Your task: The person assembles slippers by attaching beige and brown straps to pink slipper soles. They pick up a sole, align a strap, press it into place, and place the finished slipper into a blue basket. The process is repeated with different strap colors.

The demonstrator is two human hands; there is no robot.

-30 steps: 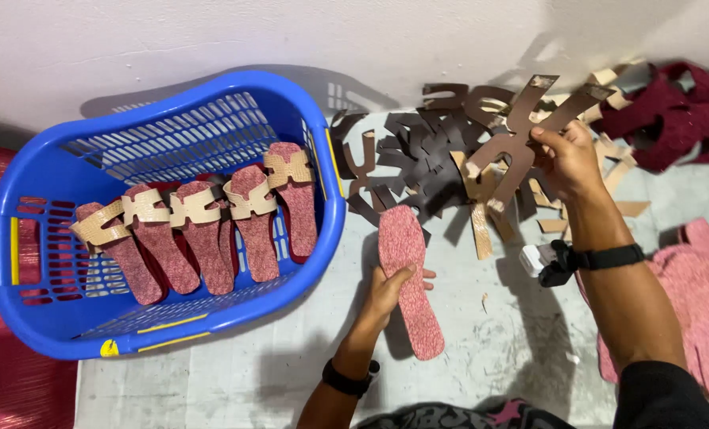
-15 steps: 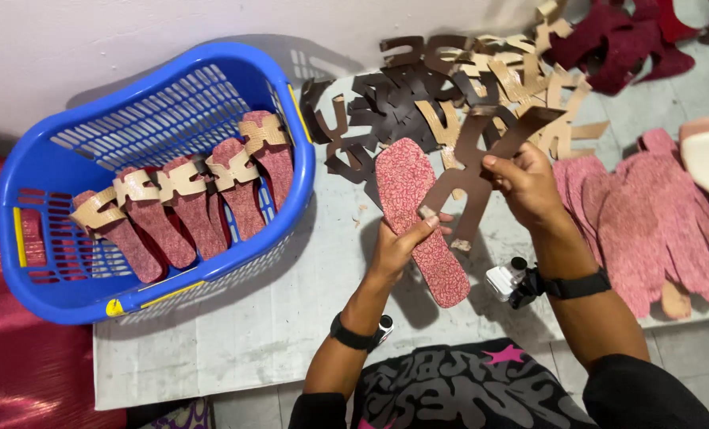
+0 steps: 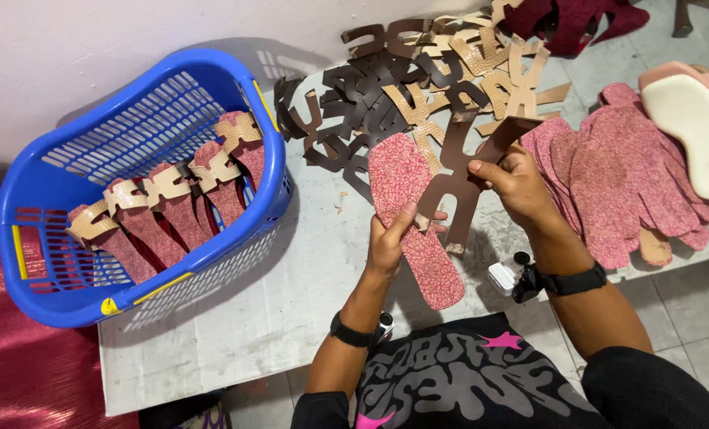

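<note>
My left hand [image 3: 392,242] grips the edge of a pink patterned insole [image 3: 411,210], lifted over the white table [image 3: 291,294]. My right hand [image 3: 511,181] pinches a brown strap piece [image 3: 464,179] whose legs hang down against the insole's right side. Behind both hands lies a pile of brown and tan strap cut-outs [image 3: 418,87]. Left of my hands stands a blue plastic basket [image 3: 60,167] holding a row of several pink insoles with tan straps [image 3: 171,202] fitted on them.
A spread of pink insoles [image 3: 608,167] lies right of my right hand, with white-and-pink foam soles [image 3: 688,127] at the far right. Dark red cut pieces [image 3: 569,16] sit at the back. Red fabric [image 3: 21,365] lies below the basket.
My right hand drew a brown strap out of the pile and brought it to the insole. My left hand picked the insole up off the table. The view shifted right.
</note>
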